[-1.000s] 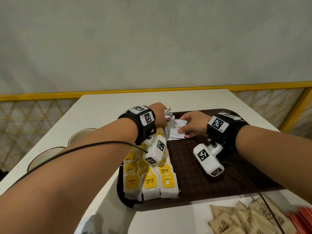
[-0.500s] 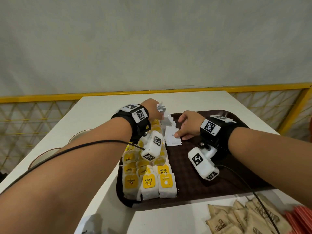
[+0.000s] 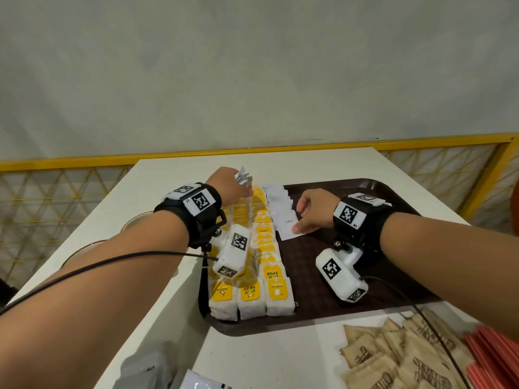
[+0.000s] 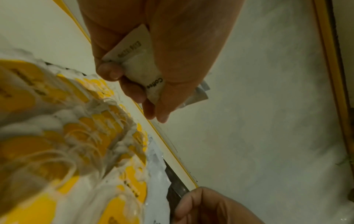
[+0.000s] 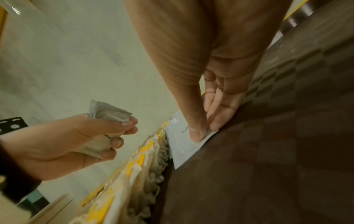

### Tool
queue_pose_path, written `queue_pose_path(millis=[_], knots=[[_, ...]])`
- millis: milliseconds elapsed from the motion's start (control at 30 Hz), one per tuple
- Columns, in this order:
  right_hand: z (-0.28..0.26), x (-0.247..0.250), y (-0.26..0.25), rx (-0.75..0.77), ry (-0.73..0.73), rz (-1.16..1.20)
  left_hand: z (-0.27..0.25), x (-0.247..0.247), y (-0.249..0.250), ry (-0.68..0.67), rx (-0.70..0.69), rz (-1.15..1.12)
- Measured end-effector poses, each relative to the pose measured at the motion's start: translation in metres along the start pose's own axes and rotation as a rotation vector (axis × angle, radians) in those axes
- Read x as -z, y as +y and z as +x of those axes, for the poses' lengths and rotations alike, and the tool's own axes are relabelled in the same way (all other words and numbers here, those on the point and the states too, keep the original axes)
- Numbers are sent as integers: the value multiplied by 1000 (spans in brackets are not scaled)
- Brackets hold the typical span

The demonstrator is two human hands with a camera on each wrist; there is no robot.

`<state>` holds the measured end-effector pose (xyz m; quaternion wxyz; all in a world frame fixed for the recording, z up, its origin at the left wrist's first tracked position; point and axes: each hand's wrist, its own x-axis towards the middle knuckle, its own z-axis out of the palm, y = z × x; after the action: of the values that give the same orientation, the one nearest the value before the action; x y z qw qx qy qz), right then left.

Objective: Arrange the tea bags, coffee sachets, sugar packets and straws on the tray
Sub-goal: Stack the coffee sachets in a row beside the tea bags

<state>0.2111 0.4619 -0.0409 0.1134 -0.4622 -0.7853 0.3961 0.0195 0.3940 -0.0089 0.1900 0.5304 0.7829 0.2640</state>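
A dark brown tray [image 3: 337, 304] carries rows of white tea bags [image 3: 252, 290] with yellow tags along its left side. Right of them runs a row of white coffee sachets [image 3: 276, 200]. My right hand [image 3: 299, 228] pinches the nearest coffee sachet [image 3: 288, 228], which lies flat on the tray; in the right wrist view the thumb [image 5: 195, 134] sits on top of that sachet [image 5: 184, 145]. My left hand [image 3: 238, 189] hovers over the far tea bags and grips a bunch of coffee sachets [image 3: 243, 176]. The left wrist view shows its fingers [image 4: 114, 71] curled round the bunch [image 4: 138, 66].
Brown sugar packets [image 3: 393, 357] and red straws [image 3: 488, 357] lie on the white table at the near right. Two bowls [image 3: 134, 223] stand left of the tray. A crumpled plastic bag [image 3: 148, 369] lies at the near edge. A yellow railing [image 3: 421, 141] borders the table's far side.
My right hand has drawn a coffee sachet away from the left hand's bunch and set it down at the near end of the row. The left hand has moved slightly back and left.
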Motion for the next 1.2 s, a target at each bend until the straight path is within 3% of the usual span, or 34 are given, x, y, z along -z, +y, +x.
queue_pose_path(millis=[200, 533, 833, 1200], knots=[[7, -6, 0, 29, 18, 83, 4, -4, 7, 7, -21, -9], [3, -6, 4, 76, 158, -127, 3, 3, 2, 20, -5, -55], [11, -8, -1, 69, 180, -127, 0, 7, 0, 38, 9, -102], [19, -10, 2, 11, 131, 87, 0, 6, -3, 26, 35, -79]])
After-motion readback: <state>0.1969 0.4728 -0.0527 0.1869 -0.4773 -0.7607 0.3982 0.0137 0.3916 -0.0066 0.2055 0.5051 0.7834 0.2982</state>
